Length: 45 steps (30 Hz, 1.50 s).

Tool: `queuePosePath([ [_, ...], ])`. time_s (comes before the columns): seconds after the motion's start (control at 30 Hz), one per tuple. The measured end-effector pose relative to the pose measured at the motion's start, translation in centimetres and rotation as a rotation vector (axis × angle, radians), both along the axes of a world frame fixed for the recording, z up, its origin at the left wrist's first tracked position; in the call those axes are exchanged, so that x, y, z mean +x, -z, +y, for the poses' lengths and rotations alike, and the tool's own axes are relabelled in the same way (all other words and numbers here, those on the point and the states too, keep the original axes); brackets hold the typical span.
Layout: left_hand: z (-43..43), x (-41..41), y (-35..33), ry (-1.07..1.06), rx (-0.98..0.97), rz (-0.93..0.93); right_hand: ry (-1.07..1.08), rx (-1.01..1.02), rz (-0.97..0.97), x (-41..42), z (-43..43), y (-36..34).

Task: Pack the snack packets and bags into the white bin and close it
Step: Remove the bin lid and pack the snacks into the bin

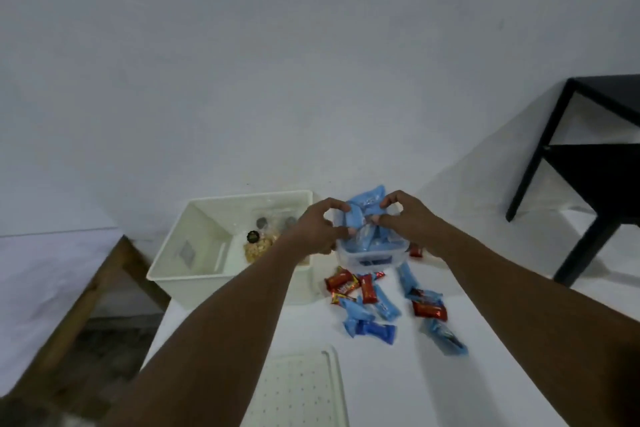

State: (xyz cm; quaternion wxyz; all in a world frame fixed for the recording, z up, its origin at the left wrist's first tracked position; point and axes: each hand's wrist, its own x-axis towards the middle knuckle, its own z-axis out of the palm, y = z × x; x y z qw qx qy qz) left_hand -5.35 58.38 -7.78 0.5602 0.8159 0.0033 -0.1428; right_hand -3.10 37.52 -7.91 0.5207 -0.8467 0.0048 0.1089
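The open white bin [194, 250] stands on the white table, with a clear bag of nuts [258, 246] on its floor. Right of it sits a small clear tub [372, 255] stuffed with light blue snack packets [369, 204]. My left hand [317, 227] and my right hand [407, 218] both reach over the tub and pinch the blue packets at its top. More blue packets [384, 303] and red packets [341, 281] lie loose on the table in front of the tub. The bin's white lid [304, 388] lies flat near me.
A black side table [595, 163] stands at the right. A wooden-edged table [79, 302] covered in white cloth is at the left, with a gap of floor between it and my table. A plain white wall fills the background.
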Motion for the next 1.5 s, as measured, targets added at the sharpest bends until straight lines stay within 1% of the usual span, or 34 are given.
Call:
queuePosePath([
  [0.13,10.5,0.7,-4.5,-0.106,0.032,-0.046,-0.109,0.034,-0.01,3.1,10.9,-3.5],
  [0.23,18.0,0.4,-4.8,-0.172,0.045,-0.035,-0.172,0.045,-0.016,4.1,18.8,-3.2],
  [0.33,24.2,0.3,-2.3,-0.226,0.087,-0.008,-0.211,0.077,-0.017,4.5,25.6,-0.1],
  [0.47,30.2,1.9,2.9,-0.257,0.201,0.008,-0.215,0.07,0.002,5.3,32.1,6.1],
  [0.67,34.7,6.5,10.2,-0.253,0.381,0.043,-0.181,0.037,0.118,9.3,37.8,13.5],
  [0.87,35.2,9.9,15.6,-0.21,0.532,0.092,-0.177,-0.03,0.196,12.2,40.8,18.5],
  [1.0,34.7,10.4,17.1,-0.226,0.532,0.176,-0.168,-0.03,0.21,12.8,41.9,19.9],
  [1.13,34.3,10.2,16.8,-0.246,0.601,0.205,-0.219,-0.092,0.203,12.9,41.5,18.9],
  [1.27,32.6,9.6,14.7,-0.254,0.737,0.162,-0.238,-0.092,0.183,12.0,39.4,16.2],
  [1.37,31.0,9.6,12.7,-0.218,0.759,0.141,-0.183,-0.083,0.106,11.0,36.3,14.2],
  [1.43,29.0,9.4,11.5,-0.185,0.728,0.111,-0.106,-0.104,-0.001,10.1,33.2,12.7],
  [1.5,26.0,8.9,10.5,-0.167,0.681,0.034,-0.023,-0.115,-0.088,9.1,29.6,11.3],
])
